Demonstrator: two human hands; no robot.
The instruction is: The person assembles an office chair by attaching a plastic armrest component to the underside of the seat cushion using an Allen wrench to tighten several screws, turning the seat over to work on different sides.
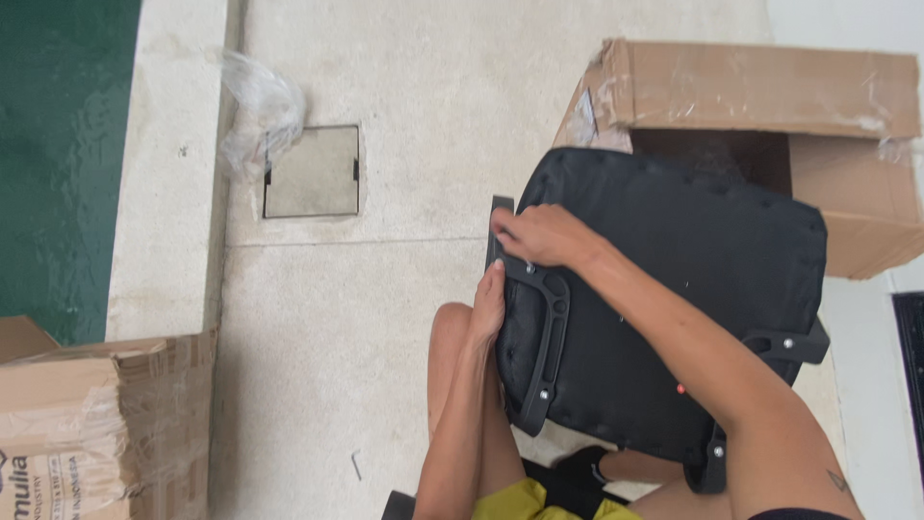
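- Right hand pinches, it seems, the black armrest bracket on the seat cushion; the bracket may slip.
- Left hand, flat and released, braces the cushion edge; the seat could tilt.

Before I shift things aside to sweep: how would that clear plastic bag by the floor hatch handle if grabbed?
The clear plastic bag looks crumpled and thin, so probably floppy and very light. It seems empty, so a push or draught would likely send it sliding over the smooth pale floor.

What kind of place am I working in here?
Probably a bare room or covered floor area used for unpacking furniture: a speckled pale floor with a square metal floor hatch, opened cardboard boxes, and a black chair seat under both hands.
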